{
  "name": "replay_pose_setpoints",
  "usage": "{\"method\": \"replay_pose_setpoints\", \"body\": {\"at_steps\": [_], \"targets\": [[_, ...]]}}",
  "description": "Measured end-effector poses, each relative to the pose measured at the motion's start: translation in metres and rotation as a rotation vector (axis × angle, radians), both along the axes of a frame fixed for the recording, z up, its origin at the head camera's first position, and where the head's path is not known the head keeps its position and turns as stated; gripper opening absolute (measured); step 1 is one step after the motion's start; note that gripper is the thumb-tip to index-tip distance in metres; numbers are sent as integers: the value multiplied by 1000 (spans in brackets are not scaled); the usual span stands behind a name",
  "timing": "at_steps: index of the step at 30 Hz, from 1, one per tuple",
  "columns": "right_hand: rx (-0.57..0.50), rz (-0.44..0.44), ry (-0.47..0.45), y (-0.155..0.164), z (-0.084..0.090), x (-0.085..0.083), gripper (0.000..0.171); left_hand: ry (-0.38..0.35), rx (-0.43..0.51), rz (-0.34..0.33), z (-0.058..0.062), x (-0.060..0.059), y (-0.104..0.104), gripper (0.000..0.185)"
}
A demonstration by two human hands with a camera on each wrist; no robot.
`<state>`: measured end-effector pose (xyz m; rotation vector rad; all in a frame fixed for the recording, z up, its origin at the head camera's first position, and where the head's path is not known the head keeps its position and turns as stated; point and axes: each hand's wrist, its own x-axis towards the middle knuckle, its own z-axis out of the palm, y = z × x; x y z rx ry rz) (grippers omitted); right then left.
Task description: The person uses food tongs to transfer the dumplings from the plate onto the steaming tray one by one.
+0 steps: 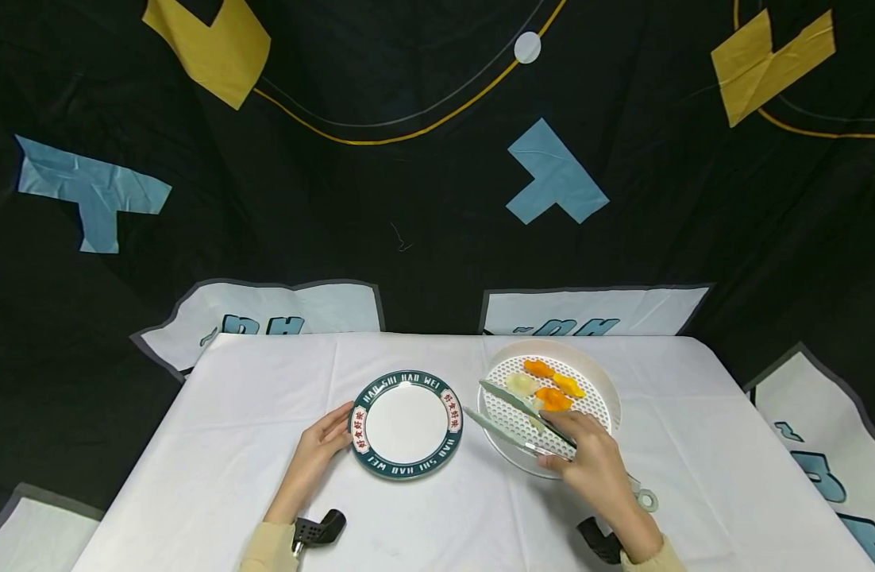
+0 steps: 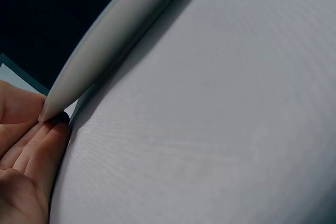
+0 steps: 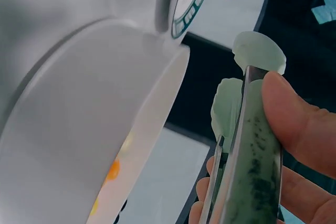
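Head view: my right hand point(image 1: 596, 469) grips the tongs point(image 1: 518, 419) near their hinge, arms apart, tips over the near left of the strainer point(image 1: 602, 380). Just beyond the tips lie orange pieces point(image 1: 553, 397) and a pale piece point(image 1: 521, 384); these look soft, light and slippery, best pinched gently across the middle. My left hand point(image 1: 321, 445) rests straight fingers against the plate point(image 1: 406, 423) rim, left of the tongs.
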<state>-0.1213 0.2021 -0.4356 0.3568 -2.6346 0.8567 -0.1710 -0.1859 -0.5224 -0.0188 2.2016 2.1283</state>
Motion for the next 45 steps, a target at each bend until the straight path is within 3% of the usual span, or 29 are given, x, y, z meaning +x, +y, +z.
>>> {"method": "replay_pose_setpoints", "body": {"at_steps": [12,25,38,45], "targets": [[7,64,25,-36,-16,3,67,5,-18,4,0,0,0,55],[33,55,7,-68,-26,9,86,12,-5,-11,2,1,0,55],[23,42,6,-84,-34,11,85,45,-8,-14,0,0,0,53],[41,37,-13,-89,-41,10,84,26,-11,-1,0,0,0,54]]}}
